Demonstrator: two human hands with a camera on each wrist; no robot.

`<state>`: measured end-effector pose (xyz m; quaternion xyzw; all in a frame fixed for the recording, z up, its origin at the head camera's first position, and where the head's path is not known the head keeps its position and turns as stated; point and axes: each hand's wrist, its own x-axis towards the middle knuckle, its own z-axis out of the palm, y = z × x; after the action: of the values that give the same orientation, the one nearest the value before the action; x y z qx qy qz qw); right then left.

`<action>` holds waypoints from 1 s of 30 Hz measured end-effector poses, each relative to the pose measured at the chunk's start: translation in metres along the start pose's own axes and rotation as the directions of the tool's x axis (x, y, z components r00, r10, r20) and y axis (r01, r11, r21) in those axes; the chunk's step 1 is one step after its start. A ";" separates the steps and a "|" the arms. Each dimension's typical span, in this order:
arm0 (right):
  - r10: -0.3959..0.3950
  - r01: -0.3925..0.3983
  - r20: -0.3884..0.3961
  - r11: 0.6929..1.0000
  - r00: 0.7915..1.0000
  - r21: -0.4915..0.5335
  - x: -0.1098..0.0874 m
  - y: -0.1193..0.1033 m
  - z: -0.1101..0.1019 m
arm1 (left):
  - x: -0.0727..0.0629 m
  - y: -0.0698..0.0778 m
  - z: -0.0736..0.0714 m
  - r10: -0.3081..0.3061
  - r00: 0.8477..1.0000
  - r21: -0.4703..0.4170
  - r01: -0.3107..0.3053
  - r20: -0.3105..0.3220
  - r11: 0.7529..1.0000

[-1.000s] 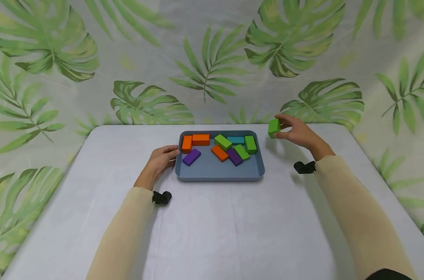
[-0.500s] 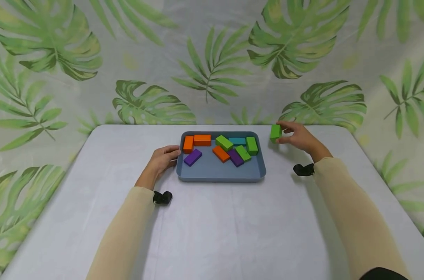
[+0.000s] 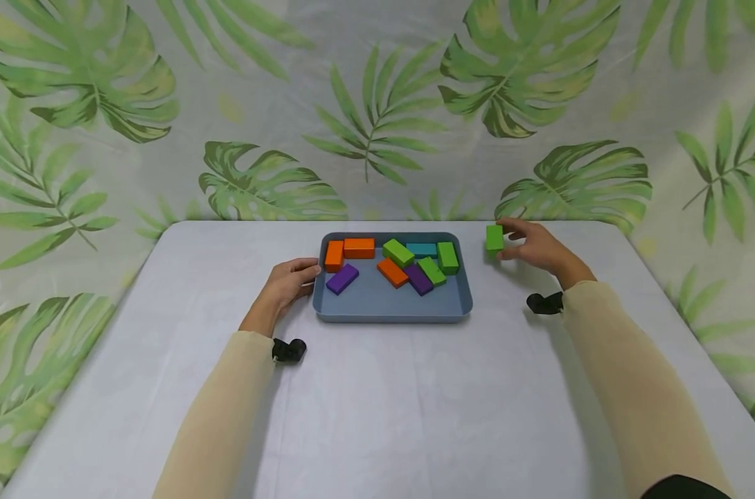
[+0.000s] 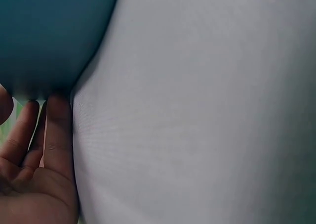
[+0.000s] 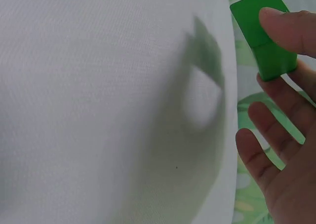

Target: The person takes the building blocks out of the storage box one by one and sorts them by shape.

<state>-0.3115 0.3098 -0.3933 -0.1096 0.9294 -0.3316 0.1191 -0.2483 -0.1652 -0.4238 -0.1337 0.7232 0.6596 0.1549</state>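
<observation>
A green block (image 3: 494, 238) is pinched between the thumb and fingers of my right hand (image 3: 536, 248), off the right end of the tray (image 3: 390, 305). In the right wrist view, the thumb presses one face of the green block (image 5: 266, 41), the other fingers spread loosely below, and a shadow falls on the cloth beside it. My left hand (image 3: 287, 284) rests at the tray's left side. In the left wrist view, its nearly straight fingers (image 4: 58, 135) touch the tray's outer wall (image 4: 49, 41).
Orange blocks (image 3: 359, 248), purple blocks (image 3: 343, 279), green blocks (image 3: 447, 258) and a blue block (image 3: 422, 250) lie in the tray, several touching. A white cloth (image 3: 377, 402) covers the table. Behind its far edge hangs a leaf-patterned curtain (image 3: 377, 104).
My right hand has moved slightly right and lower with the green block, which has turned a little. The left hand and the tray stay in place.
</observation>
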 end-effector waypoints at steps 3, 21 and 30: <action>0.007 -0.007 0.010 1.000 1.000 -0.010 -0.001 0.001 -0.001 | 0.000 -0.001 0.000 -0.004 1.000 -0.002 0.004 0.002 1.000; -0.005 0.003 0.042 0.998 0.999 0.058 0.007 0.000 0.015 | 0.003 -0.002 -0.002 -0.010 1.000 -0.007 0.010 -0.003 1.000; 0.003 -0.004 0.051 1.000 0.999 0.020 0.015 -0.002 0.025 | 0.003 -0.002 -0.002 -0.001 1.000 0.001 0.001 -0.002 1.000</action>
<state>-0.3175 0.2888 -0.4130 -0.1154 0.9229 -0.3379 0.1442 -0.2503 -0.1674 -0.4265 -0.1344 0.7236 0.6591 0.1546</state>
